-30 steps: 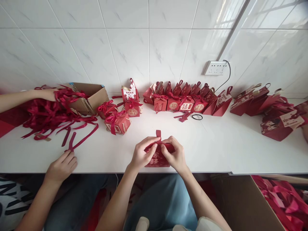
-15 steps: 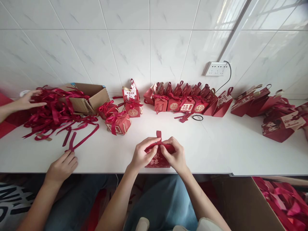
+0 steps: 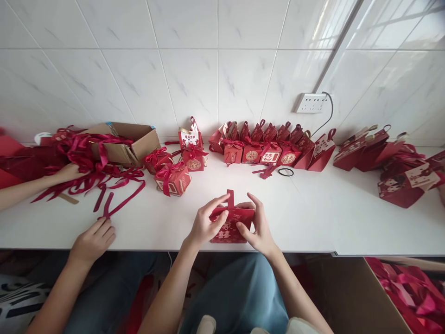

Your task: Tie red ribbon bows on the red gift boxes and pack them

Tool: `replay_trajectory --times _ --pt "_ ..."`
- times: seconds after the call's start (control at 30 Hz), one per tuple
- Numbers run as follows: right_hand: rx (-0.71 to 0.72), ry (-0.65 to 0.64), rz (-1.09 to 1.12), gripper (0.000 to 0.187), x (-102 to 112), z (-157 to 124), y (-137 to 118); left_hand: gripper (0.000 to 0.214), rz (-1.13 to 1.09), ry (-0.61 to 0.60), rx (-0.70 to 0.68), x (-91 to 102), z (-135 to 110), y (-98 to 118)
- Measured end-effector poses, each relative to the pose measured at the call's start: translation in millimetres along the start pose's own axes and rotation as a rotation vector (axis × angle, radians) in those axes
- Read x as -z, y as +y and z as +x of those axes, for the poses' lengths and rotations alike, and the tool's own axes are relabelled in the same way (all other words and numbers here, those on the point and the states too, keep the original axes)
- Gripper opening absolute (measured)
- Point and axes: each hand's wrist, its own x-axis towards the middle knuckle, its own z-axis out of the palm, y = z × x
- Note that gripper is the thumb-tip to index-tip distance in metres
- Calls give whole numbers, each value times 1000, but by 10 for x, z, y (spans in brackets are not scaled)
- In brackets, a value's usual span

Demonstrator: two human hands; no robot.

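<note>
A small red gift box with gold lettering stands at the near edge of the table in front of me, its red strap loop sticking up from the top. My left hand grips the box's upper left, thumb on the front face and index finger stretched toward the strap. Around the right side is my right hand, loosely open, with the thumb at the front face and the index finger raised off it. Some of its fingers pass behind the box top, partly hidden.
At left, a co-worker's hands touch a ribbon pile and a strap, beside a cardboard box. Tied gift boxes and a row of red boxes line the back. More boxes lie right; a carton of ribbons stands below.
My right hand has loosened from the top of the box and spread to its right side. My left hand stays there. The co-worker's far hand has moved right, into the ribbons.
</note>
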Motion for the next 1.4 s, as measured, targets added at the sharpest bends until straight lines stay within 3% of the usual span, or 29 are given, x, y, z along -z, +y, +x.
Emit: replay_trajectory --times 0.1,0.2,0.3,0.37,0.6,0.73,0.9,1.0,1.1,1.17,1.27,1.4 --pt "-96 -47 -61 64 41 -127 83 69 -121 -50 150 63 -99 -48" --pt "-169 0 -42 50 95 -201 156 88 -135 -152 281 143 -261 -162" --pt "-256 31 165 30 162 -206 193 101 -75 -244 373 195 -414 -276" --pt "-301 80 318 26 196 -189 205 103 -43 -252 409 187 -468 -292" --pt "-376 390 717 37 206 -149 191 65 -111 -161 208 -69 -368 75" --pt "-374 399 766 33 226 -153 113 73 -126 -65 117 -133 -313 239" --pt "-361 369 807 33 237 -174 50 68 -115 -25 20 -96 -306 259" --pt "-358 360 807 33 240 -184 45 65 -154 27 42 -110 -320 258" --pt "-336 330 741 40 261 -194 19 72 -309 106 158 -148 -311 250" --pt "-321 300 663 41 283 -201 -38 67 -464 130 313 -167 -285 238" --pt "-345 258 519 38 311 -204 -183 48 -664 56 569 -177 -234 228" --pt "-420 280 427 40 326 -173 -389 52 -783 -85 720 -189 -205 237"
